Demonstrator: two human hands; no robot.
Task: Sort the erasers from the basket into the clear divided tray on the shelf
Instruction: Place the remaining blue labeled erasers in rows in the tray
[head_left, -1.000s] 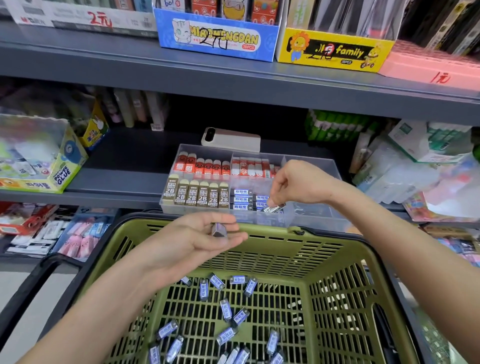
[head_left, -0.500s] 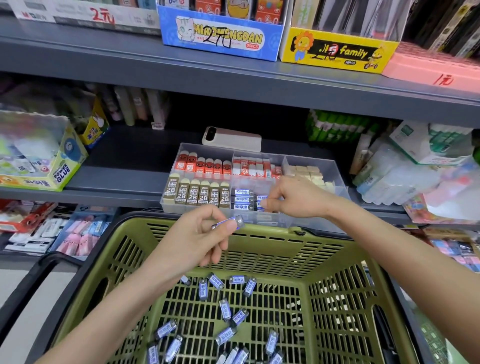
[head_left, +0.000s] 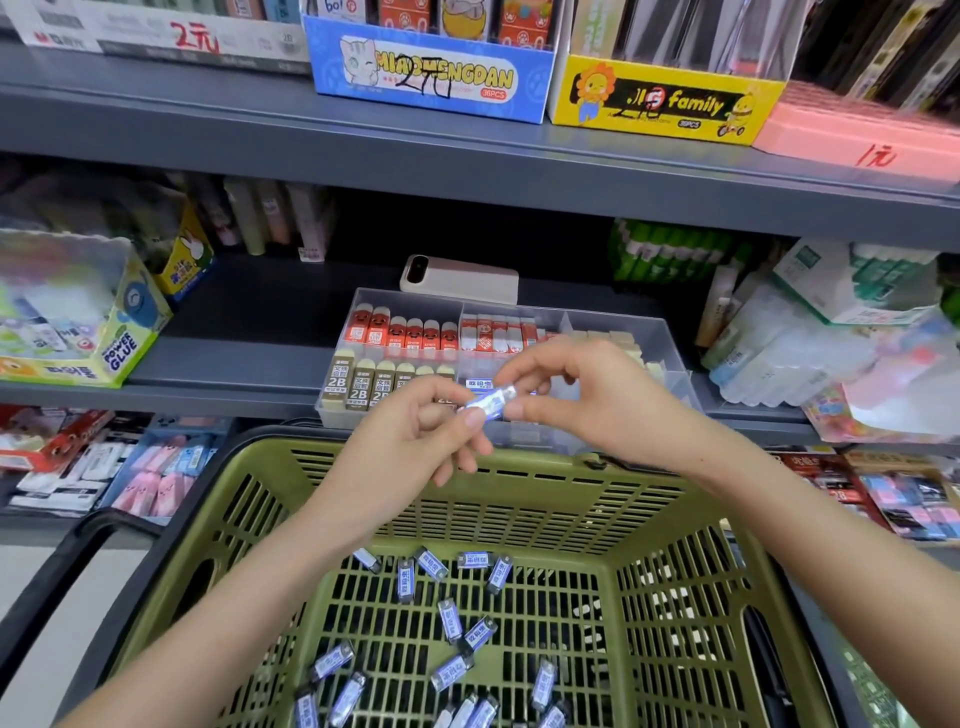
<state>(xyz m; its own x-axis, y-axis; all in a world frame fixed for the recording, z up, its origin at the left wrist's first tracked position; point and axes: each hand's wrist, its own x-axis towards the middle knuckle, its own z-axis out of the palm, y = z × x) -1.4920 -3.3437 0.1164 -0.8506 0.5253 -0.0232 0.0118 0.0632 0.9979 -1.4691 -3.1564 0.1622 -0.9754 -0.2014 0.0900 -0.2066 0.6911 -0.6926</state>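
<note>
Grey store shelving fills the background, and at the front edge of the middle shelf (head_left: 234, 364) sits the clear divided tray (head_left: 670, 358), its left compartments lined with red-sleeved erasers (head_left: 405, 332) at the back and 2B erasers (head_left: 358, 387) at the front. Just before the tray, over the far rim of the green basket (head_left: 649, 519), both hands meet on one blue-labelled eraser (head_left: 488, 402): the left hand (head_left: 410, 447) pinches its left end between thumb and forefinger, and the right hand (head_left: 592, 400) pinches its right end likewise. Many loose erasers (head_left: 451, 618) lie scattered on the basket's floor, mostly toward its near edge
</note>
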